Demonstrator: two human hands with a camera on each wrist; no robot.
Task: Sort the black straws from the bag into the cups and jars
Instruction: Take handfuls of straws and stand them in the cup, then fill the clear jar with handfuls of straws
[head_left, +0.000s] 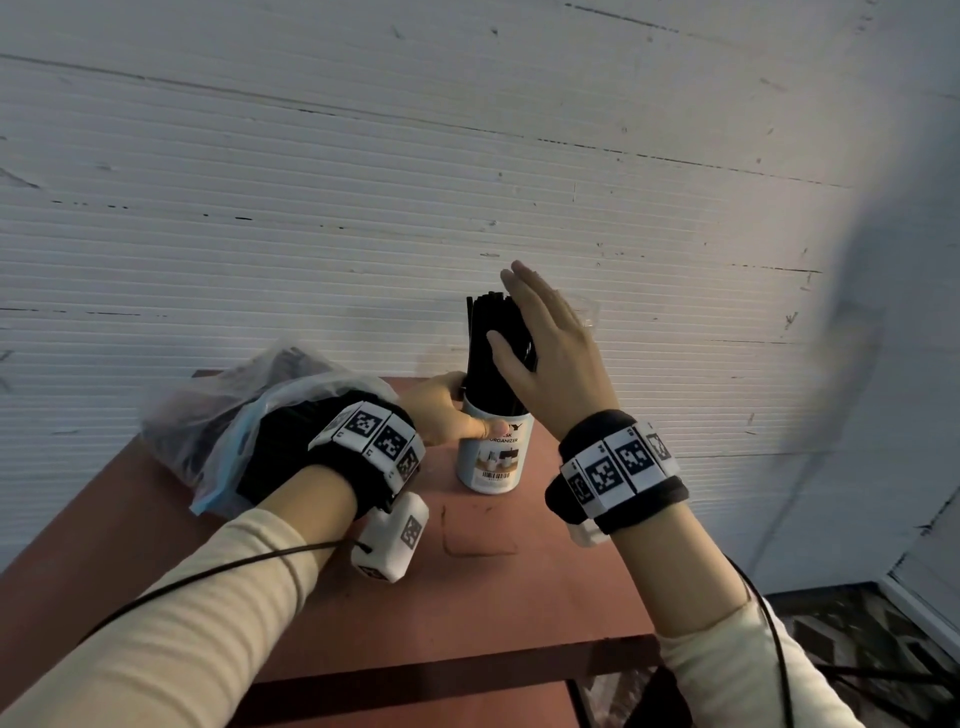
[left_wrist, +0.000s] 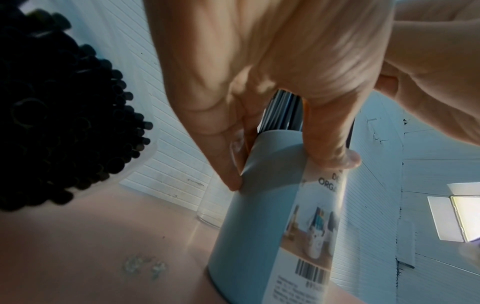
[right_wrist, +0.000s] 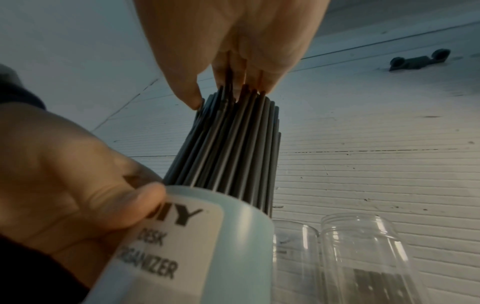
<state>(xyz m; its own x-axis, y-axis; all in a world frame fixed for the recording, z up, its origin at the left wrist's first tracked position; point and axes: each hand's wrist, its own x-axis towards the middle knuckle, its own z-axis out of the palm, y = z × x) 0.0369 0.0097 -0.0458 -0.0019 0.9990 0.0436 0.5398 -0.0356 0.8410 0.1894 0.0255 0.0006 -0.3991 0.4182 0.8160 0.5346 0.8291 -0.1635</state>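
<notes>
White ribbed wall (head_left: 467, 182) stands right behind your small red-brown table (head_left: 467, 597), and its far edge runs just past your fingertips. Your left hand (head_left: 441, 410) grips the white cup (head_left: 491, 457) near its rim, thumb across the label, fingers curled round the far side. Your right hand (head_left: 550, 353) is wide, fingers straight and together, the palm laid flat against the side of the straws (head_left: 493, 353) that stand upright in the cup and rise well above its rim.

From your head you see the bag (head_left: 228, 415) lying just behind your left wrist, against the table's left edge, with dark straws inside. Your left wrist view looks straight into the open ends of that bundle, close at your wrist's left side, and shows a clear jar (left_wrist: 210, 205) behind the cup, by the wall. Your right wrist view shows what the head view mostly hides behind your hand: two clear jars (right_wrist: 363, 257) standing side by side, just right of the cup, under your right palm. It also shows your right fingertips (right_wrist: 267, 80) reaching the straw tops, and your thumb at their left side.

Bare tabletop lies on your near side of the cup, below both wrists. The right table edge runs near your right wrist, with floor beyond it.
</notes>
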